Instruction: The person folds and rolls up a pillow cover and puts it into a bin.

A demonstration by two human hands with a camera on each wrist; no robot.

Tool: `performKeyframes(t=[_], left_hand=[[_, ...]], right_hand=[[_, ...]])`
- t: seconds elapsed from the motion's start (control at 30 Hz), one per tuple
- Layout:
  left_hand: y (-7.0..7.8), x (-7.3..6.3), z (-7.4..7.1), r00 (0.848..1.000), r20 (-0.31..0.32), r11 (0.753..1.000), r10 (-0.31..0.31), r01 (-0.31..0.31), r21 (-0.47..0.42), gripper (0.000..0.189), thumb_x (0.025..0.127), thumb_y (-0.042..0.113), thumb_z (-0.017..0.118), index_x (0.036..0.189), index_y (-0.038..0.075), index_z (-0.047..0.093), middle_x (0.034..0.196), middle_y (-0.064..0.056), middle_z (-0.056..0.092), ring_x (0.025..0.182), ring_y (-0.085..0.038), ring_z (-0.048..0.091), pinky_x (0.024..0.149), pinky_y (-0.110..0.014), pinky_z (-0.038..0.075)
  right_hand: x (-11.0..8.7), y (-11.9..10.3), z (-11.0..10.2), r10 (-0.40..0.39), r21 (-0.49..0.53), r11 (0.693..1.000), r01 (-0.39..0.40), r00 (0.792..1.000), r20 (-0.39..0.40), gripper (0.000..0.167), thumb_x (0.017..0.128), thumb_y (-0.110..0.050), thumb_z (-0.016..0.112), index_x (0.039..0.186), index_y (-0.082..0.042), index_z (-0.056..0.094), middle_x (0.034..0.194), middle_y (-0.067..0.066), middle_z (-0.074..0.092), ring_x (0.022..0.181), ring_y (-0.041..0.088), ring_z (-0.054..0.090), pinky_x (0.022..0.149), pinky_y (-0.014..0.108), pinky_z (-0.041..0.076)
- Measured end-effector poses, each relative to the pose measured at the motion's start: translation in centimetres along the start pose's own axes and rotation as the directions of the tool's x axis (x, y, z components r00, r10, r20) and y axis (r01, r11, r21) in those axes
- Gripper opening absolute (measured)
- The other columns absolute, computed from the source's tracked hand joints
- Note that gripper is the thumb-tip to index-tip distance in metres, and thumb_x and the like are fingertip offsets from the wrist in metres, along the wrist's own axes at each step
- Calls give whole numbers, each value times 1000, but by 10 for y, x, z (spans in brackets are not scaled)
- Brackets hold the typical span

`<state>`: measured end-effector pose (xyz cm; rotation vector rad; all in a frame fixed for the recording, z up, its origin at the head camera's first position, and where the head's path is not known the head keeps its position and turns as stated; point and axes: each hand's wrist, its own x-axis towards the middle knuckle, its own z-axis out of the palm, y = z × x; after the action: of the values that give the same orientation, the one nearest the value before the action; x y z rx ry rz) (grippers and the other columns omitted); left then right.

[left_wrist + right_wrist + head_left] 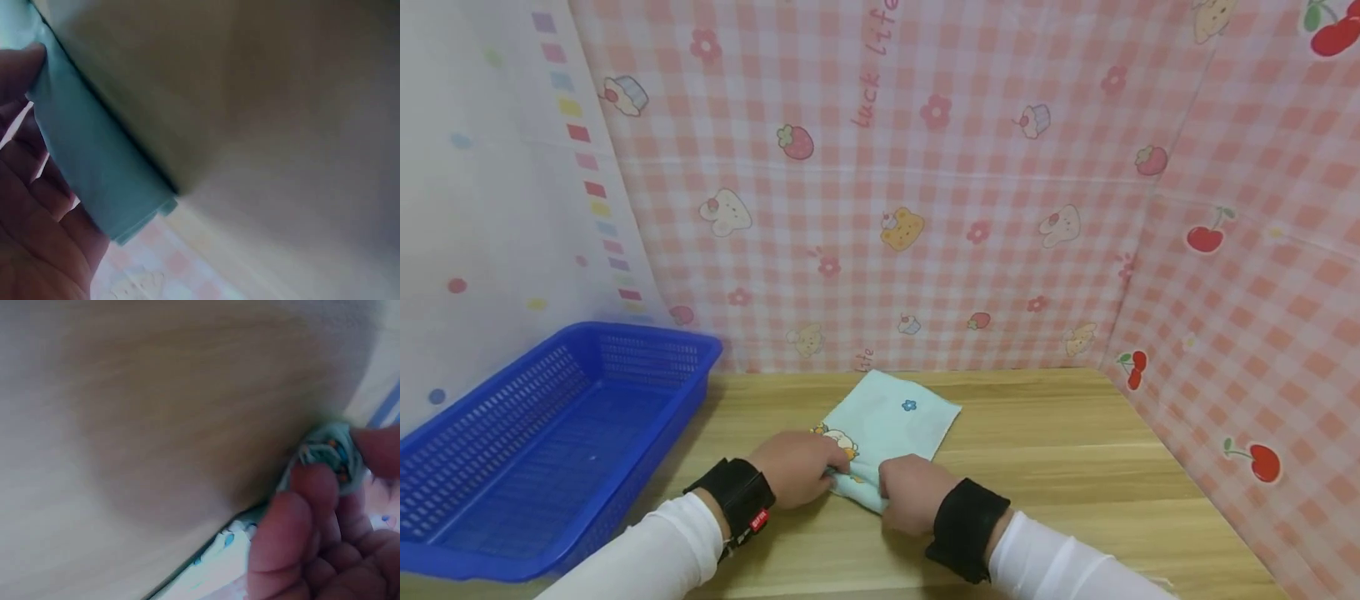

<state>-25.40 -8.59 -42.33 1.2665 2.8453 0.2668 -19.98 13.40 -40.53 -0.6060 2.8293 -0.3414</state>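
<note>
A light blue cloth (898, 425) with a small blue flower and printed cartoon figures lies on the wooden table, its far part flat. Its near edge is rolled up. My left hand (797, 468) pinches the left part of that edge, thumb on the cloth and fingers behind it in the left wrist view. On the right, my right hand (917, 493) grips the other end of the roll. The right wrist view shows the spiral end of the rolled cloth (347, 434) between thumb and fingers. Both hands stay low over the table.
A blue plastic basket (550, 458) with perforated sides stands at the left of the wooden table (1060, 467). Pink checked sheeting (850, 183) hangs behind, and more with cherries (1262, 333) borders the right side.
</note>
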Motion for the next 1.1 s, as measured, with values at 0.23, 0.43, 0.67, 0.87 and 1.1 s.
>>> performKeyframes(t=[0.23, 0.43, 0.67, 0.87, 1.1], left_hand=[[46, -5, 6, 1000, 31, 997, -4, 6, -75, 6, 91, 26, 80, 95, 24, 77, 95, 13, 73, 83, -1, 64, 77, -28, 55], [71, -14, 5, 995, 92, 999, -25, 27, -21, 14, 91, 27, 81, 104, 22, 80, 92, 12, 65, 78, -1, 54, 74, -24, 52], [64, -41, 5, 997, 66, 998, -26, 23, 60, 20, 93, 23, 78, 113, 20, 81, 85, 9, 59, 71, -3, 44, 67, -22, 46], [60, -48, 2, 985, 79, 981, -154, 161, -104, 20, 95, 18, 76, 114, 18, 80, 91, 11, 68, 75, -2, 50, 76, -27, 53], [62, -53, 4, 978, -13, 973, -210, 208, -98, 22, 87, 22, 83, 80, 22, 62, 73, 12, 56, 65, -7, 46, 63, -27, 42]], right_hand=[[-31, 23, -4, -63, -93, 994, 60, 997, -34, 22, 78, 1, 75, 81, -15, 60, 69, -5, 53, 62, 12, 42, 59, 27, 38], [-51, 40, -1, -134, -108, 986, 125, 988, -76, 28, 77, 6, 74, 82, -17, 60, 73, -8, 54, 65, 10, 41, 63, 26, 40], [-57, 48, 1, -118, -11, 993, 117, 991, -66, 24, 80, 5, 73, 89, -17, 67, 84, -9, 65, 71, 8, 49, 70, 28, 48], [-57, 53, 4, -109, 74, 991, 115, 991, -81, 23, 79, 4, 73, 88, -16, 68, 87, -8, 68, 73, 7, 50, 71, 28, 49], [-57, 52, 5, -67, 156, 985, 74, 997, -45, 21, 80, 3, 75, 87, -15, 68, 88, -6, 68, 73, 9, 49, 70, 26, 45]])
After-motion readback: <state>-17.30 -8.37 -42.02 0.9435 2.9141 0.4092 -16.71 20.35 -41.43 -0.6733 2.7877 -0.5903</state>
